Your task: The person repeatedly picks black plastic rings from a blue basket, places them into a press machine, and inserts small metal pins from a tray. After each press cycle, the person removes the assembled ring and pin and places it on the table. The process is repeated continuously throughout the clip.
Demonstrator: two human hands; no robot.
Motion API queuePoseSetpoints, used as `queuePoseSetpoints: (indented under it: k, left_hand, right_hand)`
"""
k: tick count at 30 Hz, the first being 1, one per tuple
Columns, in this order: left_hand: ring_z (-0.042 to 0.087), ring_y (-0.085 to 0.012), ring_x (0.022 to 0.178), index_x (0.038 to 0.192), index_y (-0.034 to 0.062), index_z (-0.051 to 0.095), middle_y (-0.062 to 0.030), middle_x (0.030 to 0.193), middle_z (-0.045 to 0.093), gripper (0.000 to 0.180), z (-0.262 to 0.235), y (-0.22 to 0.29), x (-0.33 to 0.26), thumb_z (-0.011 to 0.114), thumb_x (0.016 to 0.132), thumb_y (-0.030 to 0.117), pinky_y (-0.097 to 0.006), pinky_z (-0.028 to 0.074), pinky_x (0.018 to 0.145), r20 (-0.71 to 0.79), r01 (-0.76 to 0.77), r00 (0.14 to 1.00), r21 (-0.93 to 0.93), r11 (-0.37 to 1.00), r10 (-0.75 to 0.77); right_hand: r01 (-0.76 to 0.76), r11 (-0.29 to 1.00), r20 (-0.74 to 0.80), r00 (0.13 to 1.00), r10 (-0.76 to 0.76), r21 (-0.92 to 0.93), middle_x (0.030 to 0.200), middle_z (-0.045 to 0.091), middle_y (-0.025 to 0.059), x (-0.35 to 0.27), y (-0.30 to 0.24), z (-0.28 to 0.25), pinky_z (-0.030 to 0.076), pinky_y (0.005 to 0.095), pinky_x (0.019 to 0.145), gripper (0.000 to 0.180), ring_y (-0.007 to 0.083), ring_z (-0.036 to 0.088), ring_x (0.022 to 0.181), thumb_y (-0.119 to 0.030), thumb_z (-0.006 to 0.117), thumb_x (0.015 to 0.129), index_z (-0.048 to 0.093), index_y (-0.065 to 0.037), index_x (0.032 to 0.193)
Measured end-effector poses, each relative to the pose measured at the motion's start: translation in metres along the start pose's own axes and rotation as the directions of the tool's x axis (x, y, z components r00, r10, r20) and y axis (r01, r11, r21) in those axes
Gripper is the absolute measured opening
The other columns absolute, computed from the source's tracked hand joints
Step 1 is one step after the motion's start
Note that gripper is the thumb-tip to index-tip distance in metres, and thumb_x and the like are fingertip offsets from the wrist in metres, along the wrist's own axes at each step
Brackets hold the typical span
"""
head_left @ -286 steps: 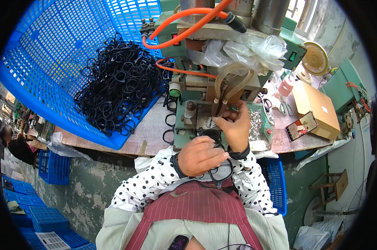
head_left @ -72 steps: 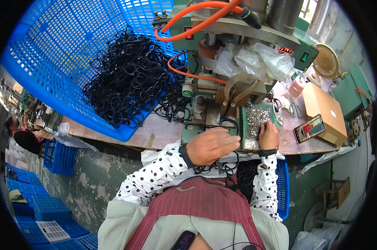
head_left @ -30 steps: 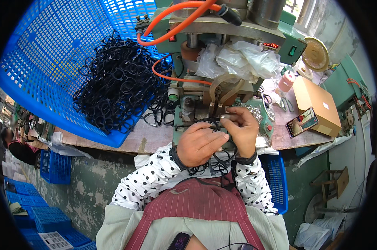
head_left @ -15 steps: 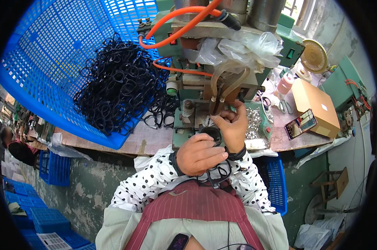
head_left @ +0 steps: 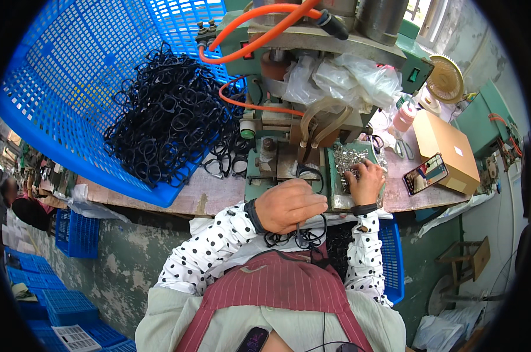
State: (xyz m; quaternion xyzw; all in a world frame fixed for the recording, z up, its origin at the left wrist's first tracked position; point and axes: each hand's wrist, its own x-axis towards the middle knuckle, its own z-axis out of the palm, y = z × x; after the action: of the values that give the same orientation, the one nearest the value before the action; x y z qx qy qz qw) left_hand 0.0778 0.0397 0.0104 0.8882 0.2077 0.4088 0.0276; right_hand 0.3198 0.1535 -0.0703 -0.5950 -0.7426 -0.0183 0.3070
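My left hand (head_left: 289, 206) is closed, back up, on a black eyeglass frame (head_left: 309, 176); a rounded loop of it shows past the knuckles, at the front of the press (head_left: 280, 167). More black frames (head_left: 306, 236) hang below this hand, against the apron; whether the hand holds these too is hidden. My right hand (head_left: 366, 185) rests over a tray of small silvery metal parts (head_left: 349, 157), right of the press. Its fingers are bent and slightly apart, tips among the parts; no piece can be made out between them.
A big blue basket (head_left: 89, 167) heaped with black frames (head_left: 166, 117) stands at the left, some spilling onto the table (head_left: 210, 196). Orange hoses (head_left: 259, 47) cross the press. To the right are scissors (head_left: 403, 149), a phone (head_left: 425, 175), a cardboard box (head_left: 447, 152) and a pink bottle (head_left: 403, 117).
My right hand has left the press front beside the left hand and moved right, onto the tray of metal parts. The left hand stays near the press with the frame.
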Motion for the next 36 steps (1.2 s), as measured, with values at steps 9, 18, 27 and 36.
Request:
queuePoseSetpoints:
  k: [9, 18, 27, 36]
  left_hand:
    - [0.055, -0.0246, 0.116, 0.126, 0.0171, 0.059, -0.0077, 0.132, 0.056, 0.042, -0.017, 0.007, -0.016, 0.056, 0.09, 0.039, -0.053, 0.027, 0.105, 0.001, 0.007, 1.0, 0.27, 0.963, -0.008]
    - [0.043, -0.0316, 0.121, 0.108, 0.0166, 0.067, -0.01, 0.128, 0.053, 0.032, -0.028, -0.117, -0.121, 0.066, 0.084, 0.037, -0.055, 0.032, 0.094, -0.673, 0.863, 0.283, 0.489, -0.124, -0.683]
    - [0.04, -0.0319, 0.126, 0.087, 0.0141, 0.068, -0.003, 0.123, 0.057, 0.02, -0.017, -0.096, -0.177, 0.067, 0.079, 0.033, -0.054, 0.031, 0.092, -0.486, 0.717, 0.503, 0.697, 0.031, -0.715]
    - [0.045, -0.029, 0.123, 0.098, 0.0136, 0.066, -0.0037, 0.12, 0.059, 0.021, -0.056, -0.051, -0.165, 0.071, 0.078, 0.017, -0.049, 0.031, 0.097, -0.369, 0.735, 0.572, 0.627, 0.258, -0.733]
  right_hand:
    - [0.005, 0.96, -0.258, 0.964, 0.07, 0.279, 0.085, 0.069, 0.0027, -0.004, 0.007, 0.008, 0.044, 0.0364, 0.077, 0.006, 0.0238, 0.059, 0.083, -0.017, 0.073, 0.079, 0.071, -0.012, 0.082]
    - [-0.105, 0.936, -0.238, 0.952, 0.192, 0.337, 0.073, 0.068, 0.007, -0.006, 0.001, 0.01, 0.048, 0.0349, 0.062, 0.01, 0.0242, 0.064, 0.066, -0.014, 0.072, 0.082, 0.066, -0.009, 0.088]
    - [0.051, 0.912, -0.37, 0.922, 0.113, 0.407, 0.08, 0.07, 0.0094, -0.008, 0.011, 0.015, 0.05, 0.0332, 0.065, 0.011, 0.0234, 0.066, 0.07, -0.007, 0.07, 0.083, 0.071, -0.009, 0.093]
    - [-0.021, 0.852, -0.17, 0.977, 0.129, 0.524, 0.078, 0.069, 0.0085, 0.002, -0.034, -0.015, 0.049, 0.03, 0.065, 0.008, 0.0201, 0.064, 0.069, -0.004, 0.069, 0.079, 0.07, -0.006, 0.087]
